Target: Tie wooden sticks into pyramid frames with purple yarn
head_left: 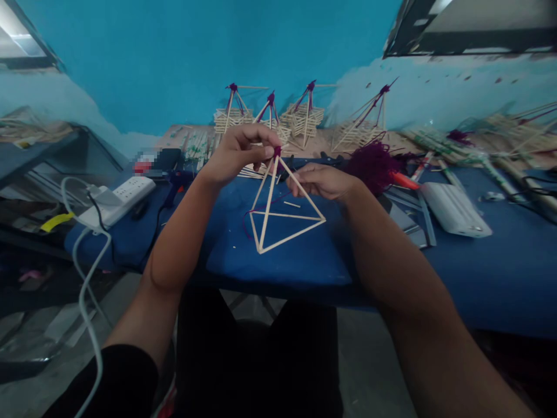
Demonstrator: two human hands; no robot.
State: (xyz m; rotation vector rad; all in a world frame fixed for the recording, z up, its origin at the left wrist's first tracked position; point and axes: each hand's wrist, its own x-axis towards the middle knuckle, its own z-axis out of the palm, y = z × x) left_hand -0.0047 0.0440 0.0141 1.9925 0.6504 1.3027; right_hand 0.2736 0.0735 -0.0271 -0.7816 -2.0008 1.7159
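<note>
Centrally, above the blue tabletop [304, 261], the pyramid-shaped stick frame [268, 200] is pinched at its yarn-wrapped apex by the nearly closed left hand [248, 152]; the right hand [319, 181] is loosely curled beside it, its grip obscured.

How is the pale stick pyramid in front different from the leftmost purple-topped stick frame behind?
The front pyramid has the left hand pinching its top; no hand touches the back frame. The front pyramid is over blue cloth; the back frame is near the wall. Both have purple tops.
</note>
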